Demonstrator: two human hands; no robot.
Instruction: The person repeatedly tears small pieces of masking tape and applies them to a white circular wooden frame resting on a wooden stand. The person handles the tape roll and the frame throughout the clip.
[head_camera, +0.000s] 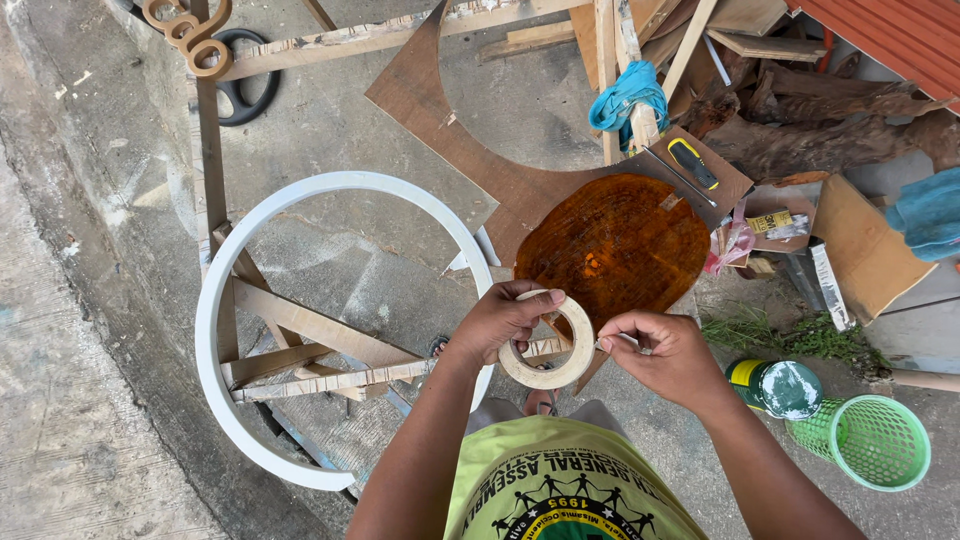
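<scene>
Plywood, pale and layered at its edge, made up the small flat ring (549, 350) that the person held up in front of the chest, near the middle of the scene. The left hand (497, 322) had its grip pinched on the ring's left side, thumb lying over the top of the band and fingers curled behind. The right hand (660, 352) had its grip pressed together on a thin, light sliver (618, 343) whose tip met the ring's right edge; what the sliver was made of could not be told.

Beneath them lay rough grey concrete floor (90, 330). To the left stood a large white hoop (290, 330), smooth and round, braced inside by raw timber slats (310, 350). Just beyond the ring sat a round wooden disc (615, 245) stained glossy orange-brown, resting on a brown board with a curved cut-out (440, 110). Farther right lay a screwdriver with a yellow and black handle (693, 163). Near the right hand stood a dusty-lidded can (780, 387) and a green mesh plastic basket (868, 440).
</scene>
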